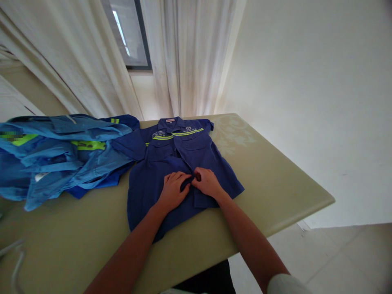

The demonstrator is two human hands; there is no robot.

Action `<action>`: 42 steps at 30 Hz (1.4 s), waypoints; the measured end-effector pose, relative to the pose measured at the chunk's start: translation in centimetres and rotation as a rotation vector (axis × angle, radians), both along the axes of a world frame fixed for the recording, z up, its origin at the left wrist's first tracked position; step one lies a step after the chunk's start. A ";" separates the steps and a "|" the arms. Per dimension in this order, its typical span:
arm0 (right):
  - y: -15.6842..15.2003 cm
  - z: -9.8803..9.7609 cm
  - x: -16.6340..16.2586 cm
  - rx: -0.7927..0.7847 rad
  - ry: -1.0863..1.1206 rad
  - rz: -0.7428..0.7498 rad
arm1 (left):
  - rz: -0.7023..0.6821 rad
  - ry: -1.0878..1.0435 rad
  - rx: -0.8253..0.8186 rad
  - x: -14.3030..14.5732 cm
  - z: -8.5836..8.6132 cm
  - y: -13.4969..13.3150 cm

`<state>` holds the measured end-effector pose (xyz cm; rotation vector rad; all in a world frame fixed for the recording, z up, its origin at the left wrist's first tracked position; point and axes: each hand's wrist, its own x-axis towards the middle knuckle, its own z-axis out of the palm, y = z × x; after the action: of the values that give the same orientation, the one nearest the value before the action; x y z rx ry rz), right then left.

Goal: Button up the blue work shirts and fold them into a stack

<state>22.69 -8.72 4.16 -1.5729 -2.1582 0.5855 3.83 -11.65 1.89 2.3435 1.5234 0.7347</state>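
Observation:
A dark blue short-sleeved work shirt [165,159] with yellow-green reflective stripes lies flat, front up, on a pale green table [269,179]. My left hand [173,190] and my right hand [206,181] meet at the shirt's front placket, low on the garment. Both hands pinch the fabric edges together, fingers curled. What is between the fingertips is too small to make out.
A heap of lighter blue work clothes [61,155] with reflective stripes covers the table's left side. White curtains [183,57] and a window hang behind. The table's right edge drops to a tiled floor [337,253]. A metal hanger's curve [16,261] shows at lower left.

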 end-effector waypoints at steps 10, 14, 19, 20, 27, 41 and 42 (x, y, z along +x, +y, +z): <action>0.2 -1.2 -0.2 0.012 0.202 0.116 | 0.038 -0.027 -0.011 -0.1 0.0 0.1; 0.1 -1.0 -0.1 -0.014 0.209 0.142 | 0.061 -0.014 -0.013 -0.1 0.1 0.1; 0.0 -0.7 -0.2 0.030 0.071 0.087 | 0.081 -0.019 -0.018 0.0 0.4 0.1; 0.0 -0.6 -0.3 0.037 0.057 0.082 | 0.075 -0.024 -0.013 0.0 0.4 0.1; 0.0 -1.0 -0.4 0.049 0.207 0.064 | 0.074 -0.005 0.035 0.1 0.2 0.1; -0.1 -0.5 -0.3 0.112 0.108 0.034 | 0.076 -0.054 0.042 0.0 0.2 0.3; -0.1 -0.7 -0.3 0.121 0.119 0.049 | 0.090 -0.054 0.056 0.0 0.2 0.3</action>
<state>22.37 -8.77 3.49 -1.3900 -2.1075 0.5386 3.83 -11.37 2.09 2.2875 1.6137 0.8653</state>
